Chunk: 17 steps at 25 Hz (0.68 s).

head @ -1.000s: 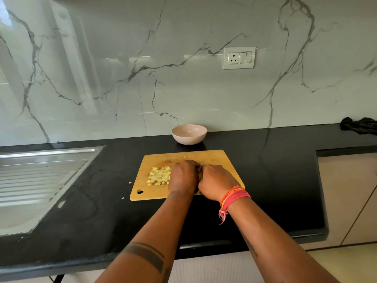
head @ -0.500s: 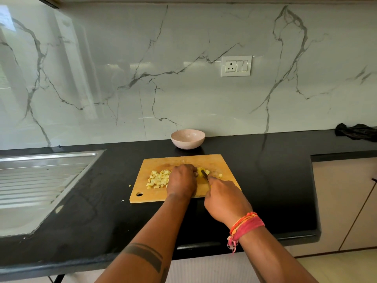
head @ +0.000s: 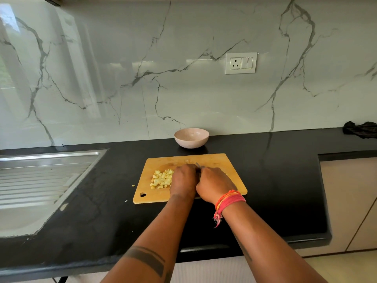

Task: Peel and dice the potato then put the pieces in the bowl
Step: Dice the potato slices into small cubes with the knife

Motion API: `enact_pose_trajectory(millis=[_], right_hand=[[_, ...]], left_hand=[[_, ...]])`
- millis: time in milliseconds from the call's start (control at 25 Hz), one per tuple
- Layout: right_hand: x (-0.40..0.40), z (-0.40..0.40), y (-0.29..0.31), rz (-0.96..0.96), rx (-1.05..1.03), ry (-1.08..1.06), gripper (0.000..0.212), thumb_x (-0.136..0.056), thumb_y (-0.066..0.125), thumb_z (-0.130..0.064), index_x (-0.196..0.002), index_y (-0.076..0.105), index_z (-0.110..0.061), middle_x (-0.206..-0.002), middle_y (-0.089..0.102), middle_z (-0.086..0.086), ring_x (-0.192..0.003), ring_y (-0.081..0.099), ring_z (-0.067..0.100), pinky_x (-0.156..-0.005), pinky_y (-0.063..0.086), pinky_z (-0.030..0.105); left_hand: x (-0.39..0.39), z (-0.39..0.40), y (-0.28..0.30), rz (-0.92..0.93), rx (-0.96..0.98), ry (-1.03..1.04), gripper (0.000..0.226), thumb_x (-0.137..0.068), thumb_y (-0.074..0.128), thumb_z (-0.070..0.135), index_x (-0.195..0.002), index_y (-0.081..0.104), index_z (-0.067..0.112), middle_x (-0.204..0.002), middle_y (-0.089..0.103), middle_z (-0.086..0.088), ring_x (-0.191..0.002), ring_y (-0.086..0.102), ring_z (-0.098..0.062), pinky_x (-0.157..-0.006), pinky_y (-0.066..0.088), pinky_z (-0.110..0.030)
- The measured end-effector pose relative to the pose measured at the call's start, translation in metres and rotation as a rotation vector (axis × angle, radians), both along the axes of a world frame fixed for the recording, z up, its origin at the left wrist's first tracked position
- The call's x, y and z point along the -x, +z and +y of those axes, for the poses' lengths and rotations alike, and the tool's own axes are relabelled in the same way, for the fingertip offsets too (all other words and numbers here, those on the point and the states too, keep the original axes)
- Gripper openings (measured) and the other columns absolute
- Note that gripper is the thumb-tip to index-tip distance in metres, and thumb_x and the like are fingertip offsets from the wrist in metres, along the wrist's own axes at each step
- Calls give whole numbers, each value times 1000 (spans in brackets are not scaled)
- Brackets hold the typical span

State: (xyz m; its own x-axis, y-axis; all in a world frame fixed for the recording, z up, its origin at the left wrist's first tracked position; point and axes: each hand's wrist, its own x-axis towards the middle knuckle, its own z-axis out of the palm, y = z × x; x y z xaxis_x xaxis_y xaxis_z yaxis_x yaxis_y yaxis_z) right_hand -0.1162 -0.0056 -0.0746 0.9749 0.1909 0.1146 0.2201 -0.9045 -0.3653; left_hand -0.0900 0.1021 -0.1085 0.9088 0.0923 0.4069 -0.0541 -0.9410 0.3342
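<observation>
Bowls: one bowl, set far of the cutting board.
Diced potato pile: one, heaped left.
Hands: left hand and right hand pressed together; grasp hidden, cannot be told.
Surface: black counter, marble wall.

Both hands, left and right, are pressed together on the wooden cutting board; diced potato is heaped just left; a pink bowl is set beyond the far edge; what the curled fingers hold is hidden.

potato under both hands hidden, knife mostly covered, dark cloth cut by right edge
</observation>
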Motion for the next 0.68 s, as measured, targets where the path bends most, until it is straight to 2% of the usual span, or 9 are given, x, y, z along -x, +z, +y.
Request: enact_pose_trajectory(millis=[200,360,440,560,680], right_hand=[[15,-8,-3,11,64,61,30,-96,56,-19,-126,58,-14,-115,65,12,-100,65,30,-72,45,34],[52,-30,-20,-87,31,63,39,-93,53,-14,-131,53,-13,-84,58,2,-72,59,23,-56,42,30],[61,-37,-22,-142,1,60,41,-94,51,-15,-135,52,-16,-78,54,-1,-68,60,22,-50,39,28],[57,-36,-17,-191,-49,37,54,-96,50,-17,-149,43,-21,-83,59,1,-71,62,22,-53,44,30],[42,-25,-12,-169,-48,40,48,-96,50,-17,-144,48,-18,-100,68,7,-88,68,26,-65,52,35]], left_hand=[[-1,-2,-1,-5,116,35,20,-100,59,16,-111,76,20,-103,76,-2,-91,70,-18,-77,58,-27],[2,-5,2,14,217,63,19,-100,61,20,-113,75,21,-105,75,-2,-89,67,-16,-72,48,-24],[3,-5,2,14,225,75,19,-100,62,19,-114,75,22,-105,75,-1,-85,64,-13,-71,48,-23],[5,-4,3,14,210,79,20,-99,63,20,-115,75,22,-106,75,-1,-91,68,-16,-77,54,-26],[4,-2,2,14,170,76,20,-99,62,20,-114,76,22,-104,75,-1,-92,69,-17,-79,56,-28]])
